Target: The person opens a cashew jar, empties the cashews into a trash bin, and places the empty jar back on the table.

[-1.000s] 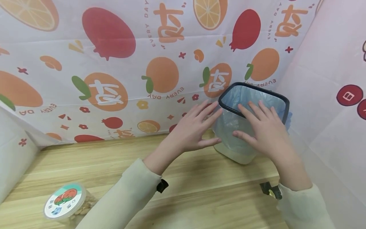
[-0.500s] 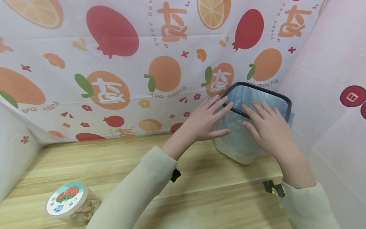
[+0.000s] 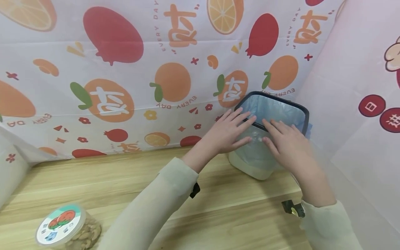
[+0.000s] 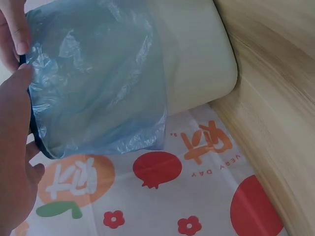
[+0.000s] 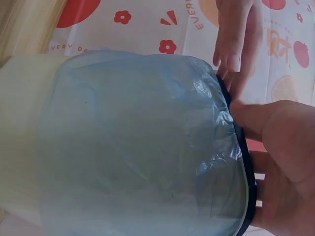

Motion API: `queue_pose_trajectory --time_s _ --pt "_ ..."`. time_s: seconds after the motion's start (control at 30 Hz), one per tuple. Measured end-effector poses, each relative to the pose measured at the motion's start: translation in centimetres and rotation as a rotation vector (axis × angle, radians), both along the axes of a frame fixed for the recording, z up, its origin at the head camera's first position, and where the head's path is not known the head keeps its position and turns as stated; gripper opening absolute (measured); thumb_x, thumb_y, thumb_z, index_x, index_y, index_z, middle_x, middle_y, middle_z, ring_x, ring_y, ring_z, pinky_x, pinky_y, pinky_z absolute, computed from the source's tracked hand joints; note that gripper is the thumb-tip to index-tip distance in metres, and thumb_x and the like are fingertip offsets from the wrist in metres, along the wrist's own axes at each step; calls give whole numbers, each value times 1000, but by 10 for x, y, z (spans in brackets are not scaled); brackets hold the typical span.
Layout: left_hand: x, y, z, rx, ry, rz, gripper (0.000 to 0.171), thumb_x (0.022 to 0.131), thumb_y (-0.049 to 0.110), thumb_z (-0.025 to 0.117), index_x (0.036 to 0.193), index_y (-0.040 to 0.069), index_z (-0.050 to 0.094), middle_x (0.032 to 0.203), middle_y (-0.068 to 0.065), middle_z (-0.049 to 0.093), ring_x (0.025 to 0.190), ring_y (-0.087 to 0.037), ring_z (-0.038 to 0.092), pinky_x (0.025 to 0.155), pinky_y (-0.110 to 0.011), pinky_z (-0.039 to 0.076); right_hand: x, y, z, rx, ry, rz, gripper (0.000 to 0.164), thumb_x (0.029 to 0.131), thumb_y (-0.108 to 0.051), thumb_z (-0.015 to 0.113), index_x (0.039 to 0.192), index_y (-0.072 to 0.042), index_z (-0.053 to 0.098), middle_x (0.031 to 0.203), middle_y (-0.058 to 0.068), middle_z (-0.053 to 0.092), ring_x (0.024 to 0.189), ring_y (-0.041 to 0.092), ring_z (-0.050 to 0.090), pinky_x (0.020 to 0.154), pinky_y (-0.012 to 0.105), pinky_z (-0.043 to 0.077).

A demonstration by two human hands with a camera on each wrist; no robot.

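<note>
A cream trash bin (image 3: 247,166) stands upright in the back right corner, lined with a translucent blue plastic bag (image 3: 272,106). The bag folds over the mouth and hangs down outside, as the left wrist view shows, and a black rim ring (image 3: 285,99) runs round the top. My left hand (image 3: 225,134) is at the front left of the rim, fingers spread and extended. My right hand (image 3: 292,147) lies over the front rim, its fingers lightly bent and reaching inward. In the right wrist view the right thumb (image 5: 251,117) is right at the ring.
A round clear tub of cashews with a printed lid (image 3: 60,224) stands at the front left of the wooden table (image 3: 125,177). Fruit-printed cloth (image 3: 137,52) hangs behind the bin, and a pale cloth (image 3: 353,146) closes off the right side.
My left hand has moved right and closer to the right hand along the rim. The right hand's fingers have drawn together slightly. The bin stays in place while the head view shifts.
</note>
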State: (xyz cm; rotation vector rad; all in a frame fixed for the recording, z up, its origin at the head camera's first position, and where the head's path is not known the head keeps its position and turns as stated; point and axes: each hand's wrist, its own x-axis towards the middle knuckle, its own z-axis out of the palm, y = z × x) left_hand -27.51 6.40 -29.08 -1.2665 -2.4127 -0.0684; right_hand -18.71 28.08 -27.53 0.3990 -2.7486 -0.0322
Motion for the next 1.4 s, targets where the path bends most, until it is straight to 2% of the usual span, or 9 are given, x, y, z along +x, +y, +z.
queue_pose_trajectory --time_s 0.2,0.27,0.37,0.57,0.7,0.83,1.03,1.2,1.4 --pt "-11 9 -5 131 24 -89 50 104 34 52 150 16 46 150 -8 50 148 -31 32 122 -45 21 -4 -1 -8 -37 108 -5 51 97 -10 60 147 -13 49 136 16 61 124 40 58 111 61 35" --pt "-15 12 -6 154 37 -98 44 104 27 54 146 17 51 147 -6 54 146 -29 36 122 -44 23 -6 -3 -10 -52 134 -12 51 95 -5 61 144 -14 53 132 15 64 118 39 62 109 61 38" --pt "-20 15 -8 174 56 -81 43 102 22 58 144 17 53 144 -2 57 145 -26 40 121 -42 26 -8 -4 -15 -78 162 -18 50 94 -3 63 142 -15 56 131 13 65 114 41 63 107 60 41" --pt "-28 15 -12 203 92 -70 44 98 25 64 141 17 57 144 1 58 143 -23 42 120 -40 28 -11 -3 -20 -110 207 -17 48 93 -11 67 140 -15 58 131 12 66 110 42 65 99 57 48" --pt "-29 16 -12 233 110 -81 43 97 24 66 139 18 60 142 2 59 142 -23 44 119 -38 30 -11 -3 -21 -99 252 -5 47 93 -18 67 139 -11 59 131 14 66 118 39 62 100 56 48" --pt "-28 15 -13 261 120 -84 42 97 23 66 139 19 61 142 3 58 141 -22 45 118 -34 31 -12 -3 -23 -84 325 18 47 91 -9 67 138 -7 60 129 16 66 124 39 59 101 54 48" --pt "-29 14 -17 315 171 -115 38 97 21 65 136 21 64 141 4 59 138 -19 48 116 -31 35 -13 -4 -28 -76 421 38 44 90 -2 67 134 -4 62 125 18 68 121 40 61 96 53 51" --pt "-27 11 -20 310 248 -128 37 98 15 64 135 19 64 140 2 60 136 -21 51 114 -32 37 -12 -5 -31 -81 430 44 40 92 -1 66 132 -4 64 125 18 68 121 38 61 97 52 51" --pt "-20 4 -22 294 281 -125 39 98 9 62 136 18 63 143 -1 57 138 -23 49 117 -36 33 -8 -8 -31 -76 419 42 43 92 -1 66 134 -9 63 128 17 66 123 40 59 97 54 51"
